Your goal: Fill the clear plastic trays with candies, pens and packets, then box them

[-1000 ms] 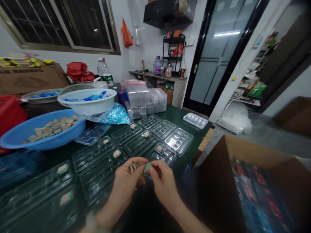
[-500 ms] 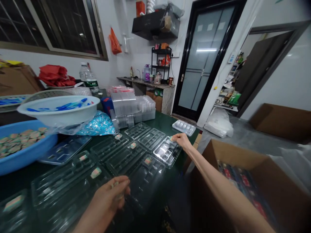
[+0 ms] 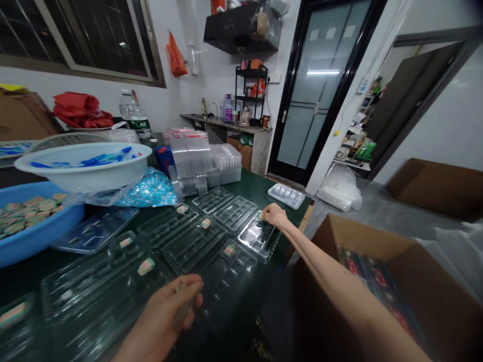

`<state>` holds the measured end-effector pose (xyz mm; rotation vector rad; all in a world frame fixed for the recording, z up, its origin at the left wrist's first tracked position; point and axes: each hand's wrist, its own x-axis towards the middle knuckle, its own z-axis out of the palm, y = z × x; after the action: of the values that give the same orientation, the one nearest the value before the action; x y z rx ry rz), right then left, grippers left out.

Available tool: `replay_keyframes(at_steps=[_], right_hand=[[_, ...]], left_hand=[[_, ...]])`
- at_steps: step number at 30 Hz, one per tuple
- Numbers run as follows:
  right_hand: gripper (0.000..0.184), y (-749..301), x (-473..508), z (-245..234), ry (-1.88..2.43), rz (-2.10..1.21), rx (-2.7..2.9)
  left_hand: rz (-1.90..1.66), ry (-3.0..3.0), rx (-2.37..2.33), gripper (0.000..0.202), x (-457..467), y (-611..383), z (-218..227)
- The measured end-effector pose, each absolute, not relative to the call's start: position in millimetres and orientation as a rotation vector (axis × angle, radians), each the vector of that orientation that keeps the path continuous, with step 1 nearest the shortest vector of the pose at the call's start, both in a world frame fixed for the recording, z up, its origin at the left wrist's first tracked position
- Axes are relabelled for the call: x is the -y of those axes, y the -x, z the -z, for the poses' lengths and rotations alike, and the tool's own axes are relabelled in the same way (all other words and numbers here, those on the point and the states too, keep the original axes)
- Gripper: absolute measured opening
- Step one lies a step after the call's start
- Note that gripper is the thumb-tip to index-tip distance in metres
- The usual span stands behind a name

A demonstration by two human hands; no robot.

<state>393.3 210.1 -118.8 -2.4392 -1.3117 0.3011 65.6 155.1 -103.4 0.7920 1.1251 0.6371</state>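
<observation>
Over by the right edge of the bench (image 3: 256,184), the right hand (image 3: 276,215) pinches a striped block (image 3: 260,215) in its fingers at a clear tray (image 3: 255,239), while the left hand (image 3: 169,305), nearer the front edge, curls its fingers around blurred pieces (image 3: 183,303).

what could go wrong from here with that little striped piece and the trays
The small striped piece is pinched at the fingertips of the right hand, so it might slip and miss its compartment. The clear tray under that hand lies near the edge of the table; a bump could push it over. The left hand is near another clear tray and might nudge it.
</observation>
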Motion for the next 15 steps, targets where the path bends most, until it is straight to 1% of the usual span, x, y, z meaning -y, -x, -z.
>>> replay_keyframes(at_steps=[6,11,15], right_hand=[[0.020,-381,-212,116,2.596,-0.216,1.347],[0.015,-376,-212,119,2.625,-0.129,1.347],[0.020,-373,-209,118,2.615,-0.038,1.351]], left_hand=[[-0.615,-0.786,-1.131,0.033,-154,-64,102],[-0.611,-0.773,-1.141,0.032,-152,-66,97],[-0.625,-0.765,-1.125,0.031,-149,-67,94]])
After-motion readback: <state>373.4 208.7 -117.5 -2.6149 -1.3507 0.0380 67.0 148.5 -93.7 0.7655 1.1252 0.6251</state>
